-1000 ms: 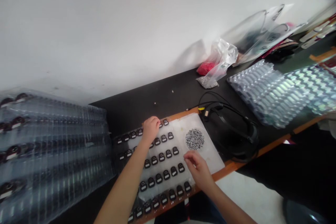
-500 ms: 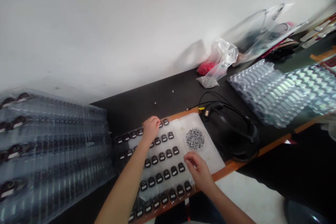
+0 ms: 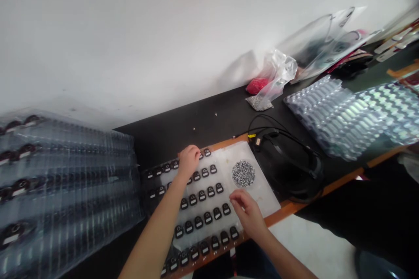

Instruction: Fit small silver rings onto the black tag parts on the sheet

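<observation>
Several small black parts with white labels lie in rows on a clear tray over a white board. My left hand is over the top row, its fingers closed at one of the black parts; what is between the fingertips is hidden. Below a round dish of small silvery pieces, my right hand hovers near the right ends of the rows. Its thumb and index finger are pinched together, and anything between them is too small to make out.
Stacked clear trays with black parts stand at the left. A black headset with cables lies right of the board. Behind are bags of red and silvery pieces. More clear trays lie at the right.
</observation>
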Available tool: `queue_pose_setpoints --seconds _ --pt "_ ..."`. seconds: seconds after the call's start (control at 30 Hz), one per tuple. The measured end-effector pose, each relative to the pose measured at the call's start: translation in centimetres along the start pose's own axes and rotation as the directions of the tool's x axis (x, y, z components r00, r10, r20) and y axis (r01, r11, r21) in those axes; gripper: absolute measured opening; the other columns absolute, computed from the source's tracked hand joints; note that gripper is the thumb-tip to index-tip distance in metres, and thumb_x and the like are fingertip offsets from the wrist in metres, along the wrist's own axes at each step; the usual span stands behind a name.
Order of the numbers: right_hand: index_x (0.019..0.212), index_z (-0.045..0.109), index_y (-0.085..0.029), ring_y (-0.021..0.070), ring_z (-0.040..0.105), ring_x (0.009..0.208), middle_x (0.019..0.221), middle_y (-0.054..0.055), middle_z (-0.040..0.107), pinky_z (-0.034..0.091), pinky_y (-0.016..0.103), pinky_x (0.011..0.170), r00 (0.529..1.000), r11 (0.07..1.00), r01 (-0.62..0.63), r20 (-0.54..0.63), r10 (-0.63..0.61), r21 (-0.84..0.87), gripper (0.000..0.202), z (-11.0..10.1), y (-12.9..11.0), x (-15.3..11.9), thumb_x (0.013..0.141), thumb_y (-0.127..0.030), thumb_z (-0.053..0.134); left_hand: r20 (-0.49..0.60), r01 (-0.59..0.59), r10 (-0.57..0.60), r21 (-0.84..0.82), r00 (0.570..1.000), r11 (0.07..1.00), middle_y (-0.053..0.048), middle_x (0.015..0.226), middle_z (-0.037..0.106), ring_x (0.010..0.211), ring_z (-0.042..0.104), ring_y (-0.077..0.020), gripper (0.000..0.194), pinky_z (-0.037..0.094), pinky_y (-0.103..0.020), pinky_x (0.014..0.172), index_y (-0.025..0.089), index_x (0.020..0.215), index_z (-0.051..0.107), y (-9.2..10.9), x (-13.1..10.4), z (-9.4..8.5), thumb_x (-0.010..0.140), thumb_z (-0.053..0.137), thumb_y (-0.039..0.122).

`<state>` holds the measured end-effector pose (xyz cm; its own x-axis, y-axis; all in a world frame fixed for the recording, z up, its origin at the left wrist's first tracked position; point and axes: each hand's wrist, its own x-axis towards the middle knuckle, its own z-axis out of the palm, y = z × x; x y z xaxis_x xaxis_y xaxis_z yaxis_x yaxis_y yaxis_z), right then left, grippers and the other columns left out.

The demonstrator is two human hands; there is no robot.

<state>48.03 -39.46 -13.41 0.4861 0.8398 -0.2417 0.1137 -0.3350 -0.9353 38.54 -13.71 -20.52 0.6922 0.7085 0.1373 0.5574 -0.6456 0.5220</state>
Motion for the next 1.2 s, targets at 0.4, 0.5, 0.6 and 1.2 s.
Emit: queue_pose_setpoints --seconds 0.4,0.5,0.6,1.2 --pt "0.086 0.058 -0.019 0.0176 0.057 0.084 0.088 0.006 0.058 0.048 0.029 0.073 1.000 1.000 -0.004 0.006 0.004 -0.009 0.012 0.0 0.0 0.0 0.085 -0.021 0.047 -0.014 0.018 -0.019 -0.026 1.000 0.999 -0.005 0.083 0.061 0.080 0.055 -0.0177 0.012 0.043 -0.032 0.076 0.019 0.072 0.058 0.0 0.1 0.1 0.077 0.048 0.014" --pt "0.085 0.058 -0.019 0.0174 0.057 0.083 0.087 0.006 0.058 0.048 0.028 0.072 1.000 1.000 -0.010 0.018 0.010 -0.014 0.012 0.0 0.0 0.0 0.085 -0.020 0.047 -0.008 0.022 -0.022 -0.027 1.000 0.999 -0.004 0.082 0.061 0.080 0.055 -0.0177 0.011 0.043 -0.032 0.076 0.019 0.072 0.057 0.0 0.1 0.0 0.077 0.049 0.015" --pt "0.086 0.058 -0.019 0.0171 0.057 0.083 0.087 0.006 0.058 0.048 0.028 0.072 1.000 1.000 -0.007 0.019 0.007 -0.011 0.012 0.0 0.1 0.1 0.085 -0.021 0.047 -0.006 0.021 -0.021 -0.039 1.000 0.999 -0.004 0.084 0.060 0.081 0.055 -0.0175 0.010 0.043 -0.031 0.076 0.019 0.073 0.057 -0.1 0.1 0.0 0.078 0.049 0.015" --pt "0.094 0.062 -0.015 0.0228 0.057 0.080 0.093 0.013 0.059 0.045 0.034 0.071 0.995 0.679 0.081 0.024 -0.093 -0.730 0.022 -3.5 0.8 5.4 0.084 -0.011 0.042 -0.203 0.091 -0.109 -0.095 0.973 0.991 -0.007 0.093 0.057 0.094 0.054 -0.0206 0.012 0.044 -0.037 0.086 0.020 0.084 0.058 2.1 -3.7 -2.1 0.083 0.045 0.018"
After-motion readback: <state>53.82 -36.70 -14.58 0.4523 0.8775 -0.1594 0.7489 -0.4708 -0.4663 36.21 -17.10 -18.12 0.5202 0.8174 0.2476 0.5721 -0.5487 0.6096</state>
